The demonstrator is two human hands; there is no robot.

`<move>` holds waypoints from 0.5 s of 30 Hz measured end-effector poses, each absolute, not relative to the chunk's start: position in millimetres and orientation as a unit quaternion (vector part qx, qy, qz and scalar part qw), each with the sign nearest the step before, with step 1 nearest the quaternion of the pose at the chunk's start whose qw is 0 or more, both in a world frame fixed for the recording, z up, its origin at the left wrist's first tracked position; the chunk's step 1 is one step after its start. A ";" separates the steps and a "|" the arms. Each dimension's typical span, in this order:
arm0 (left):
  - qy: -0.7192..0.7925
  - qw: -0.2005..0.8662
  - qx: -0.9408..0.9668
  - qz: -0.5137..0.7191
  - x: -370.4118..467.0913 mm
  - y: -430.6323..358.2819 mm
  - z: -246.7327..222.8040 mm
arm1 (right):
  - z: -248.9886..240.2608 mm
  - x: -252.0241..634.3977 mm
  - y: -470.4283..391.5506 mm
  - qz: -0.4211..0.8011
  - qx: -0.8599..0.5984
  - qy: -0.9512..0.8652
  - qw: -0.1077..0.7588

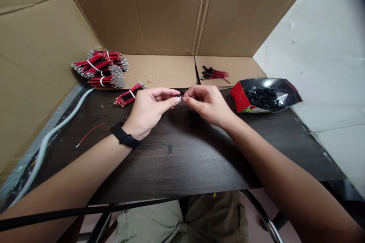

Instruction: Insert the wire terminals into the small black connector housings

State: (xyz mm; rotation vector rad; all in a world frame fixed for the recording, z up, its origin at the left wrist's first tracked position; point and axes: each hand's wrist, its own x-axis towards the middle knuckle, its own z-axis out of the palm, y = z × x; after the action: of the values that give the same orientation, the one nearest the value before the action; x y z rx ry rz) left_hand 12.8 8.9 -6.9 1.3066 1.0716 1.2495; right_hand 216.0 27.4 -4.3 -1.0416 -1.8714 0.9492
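Note:
My left hand [154,108] and my right hand [209,104] meet fingertip to fingertip above the dark table [159,171]. Each is closed in a pinch on a thin wire end [181,97] between them; the piece is small and mostly hidden by the fingers. Just behind my left hand lies a tied bundle of red and black wires [125,98], partly covered by it. A red and black box [242,97] holding small black connectors [264,98] stands to the right of my right hand.
More tied wire bundles [98,69] are piled at the back left. Wires with black connectors [215,73] lie on cardboard [159,70] at the back. A single red wire [89,134] lies left, near a pale cable [48,140]. Cardboard walls [159,11] stand behind.

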 end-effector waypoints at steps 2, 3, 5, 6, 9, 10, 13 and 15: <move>0.443 0.482 0.560 0.508 11.4 9.3 -6.4 | -5.3 215.2 26.4 0.361 -0.401 -0.743 0.397; 0.442 0.477 0.567 0.505 10.7 9.4 -5.9 | -5.6 214.7 25.8 0.355 -0.398 -0.745 0.400; 0.441 0.469 0.576 0.504 9.9 9.0 -4.9 | -5.9 213.6 24.3 0.349 -0.397 -0.747 0.404; 0.441 0.462 0.580 0.506 9.8 8.5 -4.4 | -5.9 213.0 23.7 0.350 -0.396 -0.745 0.406; 0.440 0.437 0.594 0.512 9.9 6.4 -3.4 | -6.4 211.4 22.1 0.365 -0.394 -0.736 0.412; 0.440 0.429 0.600 0.513 9.8 5.7 -3.2 | -6.8 211.0 21.7 0.371 -0.392 -0.733 0.414; 0.438 0.412 0.615 0.510 8.9 4.8 -3.1 | -8.1 209.3 21.1 0.388 -0.391 -0.724 0.415; 0.435 0.407 0.622 0.509 8.1 5.3 -3.7 | -9.0 207.6 21.3 0.407 -0.395 -0.709 0.418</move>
State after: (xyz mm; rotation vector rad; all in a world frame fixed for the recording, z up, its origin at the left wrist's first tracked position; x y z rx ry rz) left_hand 8.1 5.3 -3.7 1.5678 1.0980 1.2830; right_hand 207.6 21.3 -9.0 -0.9917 -1.7794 1.0201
